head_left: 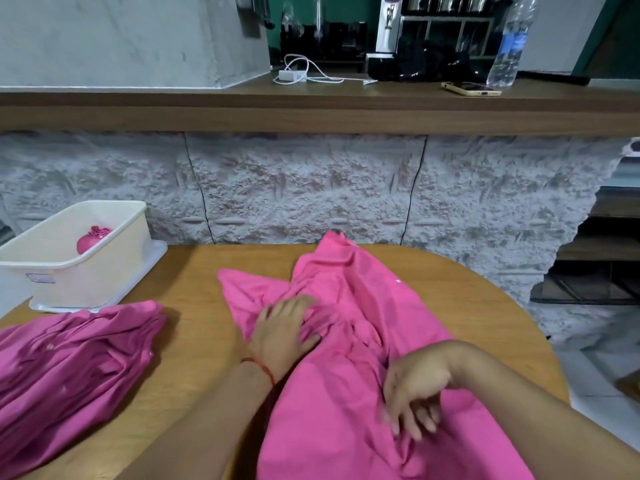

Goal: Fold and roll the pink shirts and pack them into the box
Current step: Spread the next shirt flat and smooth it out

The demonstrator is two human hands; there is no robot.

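Your left hand lies flat in the middle of the frame, fingers straight and spread, palm down on the pink shirt, pressing into a bunch of folds. A red thread circles that wrist. Your right hand sits lower right of it, wrist bent, fingers pointing down toward the bottom edge of the frame with their tips at the cloth. It is blurred, so you cannot tell whether those fingers pinch the fabric or only touch it.

The shirt under both hands is spread crumpled down the center of the wooden table, from the table's far edge to the bottom of the frame. A 2nd pink shirt lies heaped at the lower left, apart from the 1st, with bare table between them.

Beyond that heap, at the left edge, stands the white plastic box, resting on a flat translucent lid. 1 rolled pink shirt lies inside it, against the far wall.

Across the top of the frame runs a wooden shelf. On it are a white charger with cable, a black bag, a phone and a clear water bottle.
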